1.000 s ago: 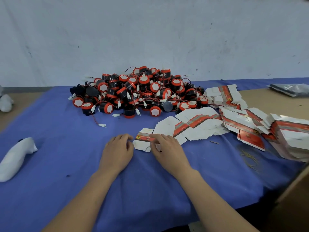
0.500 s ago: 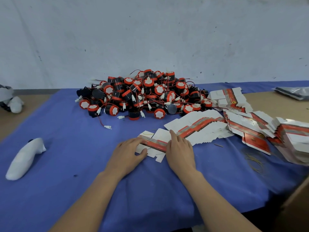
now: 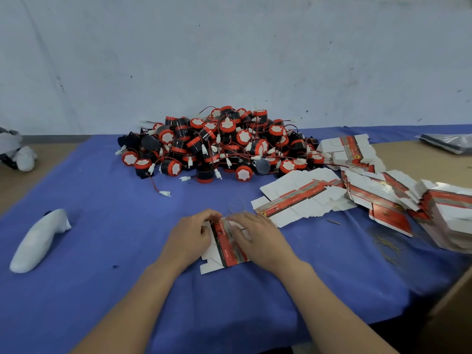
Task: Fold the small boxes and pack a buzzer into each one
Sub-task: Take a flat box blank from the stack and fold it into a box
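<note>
Box blank (image 3: 226, 247): red-and-white, flat, held by left hand (image 3: 190, 238), pressed under right hand (image 3: 258, 238).
Buzzers (image 3: 222, 146): black-and-orange heap beyond both hands.
Spare blanks (image 3: 304, 198): fanned, right of right hand.

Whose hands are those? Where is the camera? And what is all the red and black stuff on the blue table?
There is no robot here. These are a person's two bare hands. The camera sits on the person's head and looks forward and down, so you see about what they see.

At the back of the blue cloth is a big pile of buzzers: little black and red drums with thin wires. To the right lie the unfolded boxes, white with red stripes.

One flat box is between the hands. The left hand grips its edge with curled fingers, and the right hand presses on it with straighter fingers.

A rubber band lies just beyond the hands. At the far left is a white object; I can't tell what it is.
</note>
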`<state>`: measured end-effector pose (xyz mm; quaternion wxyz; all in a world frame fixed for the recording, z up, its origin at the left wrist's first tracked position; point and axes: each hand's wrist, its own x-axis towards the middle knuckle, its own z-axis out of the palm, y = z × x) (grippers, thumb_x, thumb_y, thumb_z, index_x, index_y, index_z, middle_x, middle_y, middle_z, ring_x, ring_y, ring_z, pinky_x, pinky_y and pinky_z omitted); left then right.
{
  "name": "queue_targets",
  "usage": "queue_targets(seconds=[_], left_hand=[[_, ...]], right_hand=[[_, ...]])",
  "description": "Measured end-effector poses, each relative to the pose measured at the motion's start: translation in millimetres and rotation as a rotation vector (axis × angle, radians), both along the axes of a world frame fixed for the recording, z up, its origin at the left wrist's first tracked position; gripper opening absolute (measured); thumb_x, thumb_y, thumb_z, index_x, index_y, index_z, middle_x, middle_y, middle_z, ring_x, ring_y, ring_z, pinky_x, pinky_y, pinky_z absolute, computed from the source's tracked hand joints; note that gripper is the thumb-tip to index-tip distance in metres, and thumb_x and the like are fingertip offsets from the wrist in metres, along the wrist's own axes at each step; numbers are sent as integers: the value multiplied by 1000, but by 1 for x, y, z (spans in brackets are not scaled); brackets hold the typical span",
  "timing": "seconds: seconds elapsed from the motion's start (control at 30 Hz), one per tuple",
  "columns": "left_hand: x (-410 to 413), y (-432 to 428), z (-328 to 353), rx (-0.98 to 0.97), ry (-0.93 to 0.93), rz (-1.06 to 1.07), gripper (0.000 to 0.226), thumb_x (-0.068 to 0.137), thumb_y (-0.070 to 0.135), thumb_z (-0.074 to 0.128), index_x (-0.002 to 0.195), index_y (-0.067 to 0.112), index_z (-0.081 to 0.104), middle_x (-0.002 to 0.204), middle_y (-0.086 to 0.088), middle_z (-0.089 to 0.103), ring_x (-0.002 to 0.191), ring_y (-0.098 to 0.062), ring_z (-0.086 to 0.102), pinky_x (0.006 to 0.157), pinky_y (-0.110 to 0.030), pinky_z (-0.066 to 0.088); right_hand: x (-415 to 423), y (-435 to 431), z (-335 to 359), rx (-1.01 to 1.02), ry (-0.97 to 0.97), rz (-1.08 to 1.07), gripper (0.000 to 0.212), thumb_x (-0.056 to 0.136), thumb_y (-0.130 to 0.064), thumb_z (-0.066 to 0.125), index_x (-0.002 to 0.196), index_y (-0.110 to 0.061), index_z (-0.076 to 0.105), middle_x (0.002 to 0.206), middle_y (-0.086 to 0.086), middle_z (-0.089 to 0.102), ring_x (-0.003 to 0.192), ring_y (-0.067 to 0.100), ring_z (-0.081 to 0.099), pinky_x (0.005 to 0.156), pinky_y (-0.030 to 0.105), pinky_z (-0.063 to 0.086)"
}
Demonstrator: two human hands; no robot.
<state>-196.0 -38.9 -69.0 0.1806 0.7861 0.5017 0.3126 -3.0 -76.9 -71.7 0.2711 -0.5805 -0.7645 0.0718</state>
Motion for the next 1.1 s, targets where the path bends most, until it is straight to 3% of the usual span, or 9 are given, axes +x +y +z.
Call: queue_targets(seconds=[0.1, 0.23, 0.4, 0.5, 0.57, 0.8, 0.9, 1.0, 1.1], left_hand=[[3, -2, 2, 20, 18, 13, 41, 89, 4, 45, 107, 33, 68, 103, 17, 70, 94, -8, 65, 83, -34, 54], [6, -2, 2, 56, 27, 18, 27, 91, 11, 52, 102, 29, 68, 101, 15, 66, 93, -6, 63, 82, -32, 53], [7, -1, -1, 93, 41, 32, 19, 96, 17, 53, 99, 27, 68, 99, 13, 64, 95, -8, 60, 84, -33, 52], [7, 1, -3, 141, 94, 68, 21, 96, 15, 52, 97, 24, 70, 98, 13, 63, 95, -11, 57, 85, -32, 48], [6, 2, -4, 170, 136, 122, 22, 95, 13, 51, 96, 24, 70, 97, 10, 62, 95, -16, 55, 83, -31, 43], [2, 2, -4, 159, 280, 492, 29, 98, 17, 45, 122, 21, 61, 115, -1, 63, 109, -22, 54, 92, -33, 37], [-1, 1, -4, 118, 261, 610, 38, 96, 11, 45, 133, 19, 53, 121, -4, 62, 114, -24, 52, 93, -33, 36], [1, 1, -2, 106, 209, 627, 36, 96, 10, 46, 130, 16, 56, 117, -8, 65, 110, -28, 54, 90, -36, 38], [-4, 1, -1, 83, -41, 572, 31, 97, 11, 44, 121, 13, 63, 105, -9, 70, 100, -31, 58, 84, -42, 46]], right_hand=[[0, 2, -2, -58, -38, -36, 39, 107, -40, 33, 138, -33, 56, 139, -12, 59, 132, 7, 46, 122, 34, 14], [0, 3, -3, -88, -140, -168, 42, 108, -43, 26, 138, -32, 53, 147, -13, 50, 144, 15, 33, 123, 45, 6], [2, 3, -3, 26, -210, -367, 43, 108, -40, 27, 136, -25, 55, 144, -4, 53, 142, 23, 35, 122, 48, 12], [0, -2, -1, 122, 14, -121, 41, 104, -42, 41, 136, -23, 60, 138, -5, 60, 132, 17, 47, 114, 32, 28], [-4, -7, 1, 47, 45, 46, 50, 99, -57, 38, 137, -31, 58, 138, -12, 60, 127, 9, 48, 109, 23, 29], [-2, -4, 0, -131, -66, 91, 76, 87, -80, 38, 151, -38, 38, 159, -13, 37, 145, 12, 29, 119, 30, 17], [-2, -5, 0, -165, -98, 31, 74, 90, -77, 43, 153, -39, 34, 163, -9, 29, 148, 16, 26, 121, 33, 16], [-2, -5, -1, -124, -147, -89, 63, 97, -68, 42, 150, -34, 42, 159, -6, 35, 144, 17, 34, 120, 34, 19], [-3, -6, -1, -73, -162, -181, 53, 102, -58, 40, 147, -31, 46, 149, -6, 46, 137, 17, 40, 117, 34, 24]])
